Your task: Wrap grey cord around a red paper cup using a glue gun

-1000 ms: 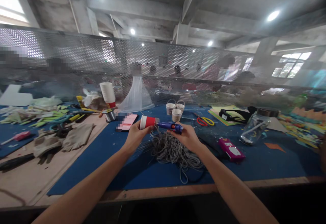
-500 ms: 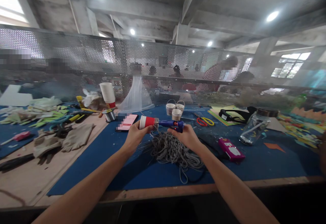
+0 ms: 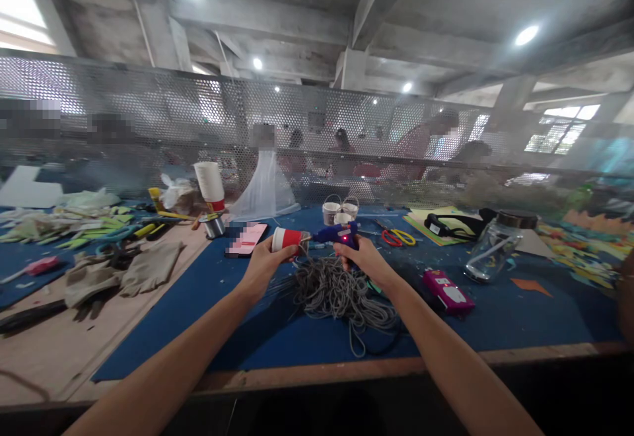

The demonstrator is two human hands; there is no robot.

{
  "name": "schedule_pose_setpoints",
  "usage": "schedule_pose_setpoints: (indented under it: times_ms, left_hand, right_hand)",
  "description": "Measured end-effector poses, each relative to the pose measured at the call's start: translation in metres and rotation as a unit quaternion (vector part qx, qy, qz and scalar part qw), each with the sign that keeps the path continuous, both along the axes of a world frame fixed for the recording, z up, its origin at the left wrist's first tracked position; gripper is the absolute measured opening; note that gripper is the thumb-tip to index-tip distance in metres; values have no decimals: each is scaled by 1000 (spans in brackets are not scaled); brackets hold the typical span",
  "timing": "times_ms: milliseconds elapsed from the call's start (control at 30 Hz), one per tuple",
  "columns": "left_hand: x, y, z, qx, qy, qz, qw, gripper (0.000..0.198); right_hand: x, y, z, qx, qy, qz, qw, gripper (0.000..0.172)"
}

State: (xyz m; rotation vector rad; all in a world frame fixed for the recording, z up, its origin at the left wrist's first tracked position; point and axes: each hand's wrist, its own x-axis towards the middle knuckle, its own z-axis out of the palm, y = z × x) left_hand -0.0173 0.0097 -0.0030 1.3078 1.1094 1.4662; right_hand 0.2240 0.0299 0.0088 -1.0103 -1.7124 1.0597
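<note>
A red and white paper cup (image 3: 287, 239) lies on its side in my left hand (image 3: 262, 265), whose fingers are wrapped round it. My right hand (image 3: 362, 256) grips a blue hot glue gun (image 3: 331, 233) with a small red light on its body. The gun's nozzle points left and meets the base end of the cup, where grey cord shows; whether it touches I cannot tell. Beneath both hands a tangled heap of grey cord (image 3: 341, 294) rests on the blue mat (image 3: 198, 330). Behind the gun stand several small white cups with handles (image 3: 331, 213).
A phone (image 3: 247, 239), a metal tin (image 3: 214, 226) and a stack of paper cups (image 3: 209, 181) stand left. Grey gloves (image 3: 151, 269) lie farther left. Scissors (image 3: 399, 236), a magenta box (image 3: 448, 290) and a glass jar (image 3: 495, 248) are right. A perforated metal screen (image 3: 317, 125) runs behind.
The glue gun has tilted, its rear end rising and its grip now pointing down, with my right hand turning along. The cup in my left hand has shifted only slightly.
</note>
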Motion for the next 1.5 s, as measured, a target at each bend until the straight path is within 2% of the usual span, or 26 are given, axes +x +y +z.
schedule_pose_setpoints:
  times_ms: [233, 533, 700, 867, 1033, 1367, 1433, 1500]
  left_hand:
    - [-1, 1, -3, -17, -25, -20, 999, 40]
    - [-1, 2, -5, -23, -40, -28, 999, 40]
    - [-1, 1, -5, -23, -45, -30, 998, 44]
    - [-1, 0, -4, -25, -50, -27, 998, 44]
    - [0, 0, -5, -18, -48, -38, 998, 42]
    - [1, -1, -5, -10, -35, -48, 998, 43]
    - [1, -2, -4, -9, -32, -49, 998, 43]
    - [1, -3, -4, -10, -29, -50, 998, 42]
  right_hand:
    - [11, 11, -1, 17, -32, -63, 997, 43]
    - [33, 41, -13, 14, -46, -164, 985, 48]
    - [50, 50, -19, 23, -126, -194, 973, 50]
    - [65, 60, -28, 35, -274, -220, 936, 54]
    - [71, 67, -38, 11, -333, -229, 914, 53]
    - [69, 68, -47, 6, -384, -290, 877, 36]
    - [63, 64, -43, 44, -371, -300, 877, 30]
    - [51, 55, -35, 118, -320, -288, 895, 24]
